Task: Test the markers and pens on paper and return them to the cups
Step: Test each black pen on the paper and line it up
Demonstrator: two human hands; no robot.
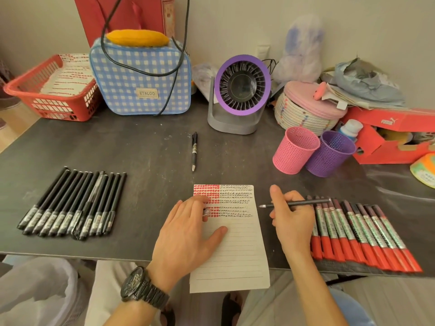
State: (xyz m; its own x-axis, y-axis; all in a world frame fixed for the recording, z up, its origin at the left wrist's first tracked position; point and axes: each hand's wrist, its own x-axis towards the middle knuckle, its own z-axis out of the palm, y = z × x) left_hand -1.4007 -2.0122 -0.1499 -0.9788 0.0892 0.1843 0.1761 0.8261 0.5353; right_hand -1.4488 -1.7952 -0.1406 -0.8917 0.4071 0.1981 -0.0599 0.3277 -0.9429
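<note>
Left hand: lies palm-down on the lower half of the sheet, fingers straight and spread, thumb out to the side; a dark wristwatch sits on the wrist.
Near its fingertips: a small silvery piece, perhaps a cap, shows by the fingers; whether it is gripped cannot be told.
Lined paper: in front of the person, its near end hanging over the table edge; red blotches fill the top left corner and rows of small black marks run beside and below them.
Right hand: just right of the sheet, pinching a thin black pen between thumb and curled fingers, index finger raised.
Thin black pen: held almost level, uncapped tip pointing left over the sheet's right edge, just above the paper.
Red markers: a tight row laid side by side right of the right hand, red ends toward the near table edge.
Black capped pens: a similar row on the left of the table, well apart from the sheet.
Click pen: alone beyond the sheet, tip toward the person.
Pink cup and purple cup: perforated, upright, touching each other at right rear; no pens show above their rims.
Behind: a purple-rimmed desk fan, a blue gingham bag, a red basket and a red Puma shoebox.
</note>
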